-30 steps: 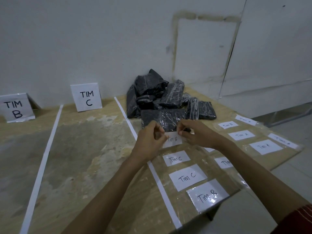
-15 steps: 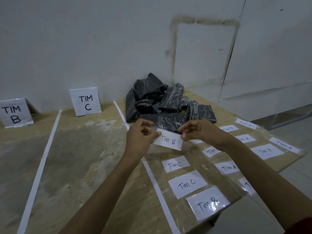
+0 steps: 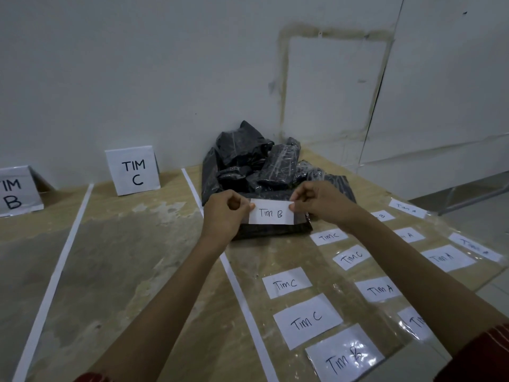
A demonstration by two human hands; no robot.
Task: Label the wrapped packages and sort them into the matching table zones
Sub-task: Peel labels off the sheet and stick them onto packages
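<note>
A white paper label reading "Tim B" [image 3: 271, 213] is stretched between my two hands. My left hand [image 3: 224, 215] pinches its left end and my right hand [image 3: 321, 204] pinches its right end. The label lies over the top of a flat black wrapped package [image 3: 272, 230] at the front of a heap of black wrapped packages [image 3: 256, 166] against the wall. Whether the label touches the package I cannot tell.
Several handwritten labels, such as "Tim C" [image 3: 307, 321] and "Tim A" [image 3: 446, 257], lie on a clear plastic sheet at the right. Upright zone signs "TIM C" [image 3: 133, 172] and "TIM B" [image 3: 13, 193] stand at the back. White tape strips [image 3: 234, 274] divide the wooden table.
Both hands lifted the "Tim B" label off the plastic sheet and carried it up and away over the front black package. The view shifted a little left.
</note>
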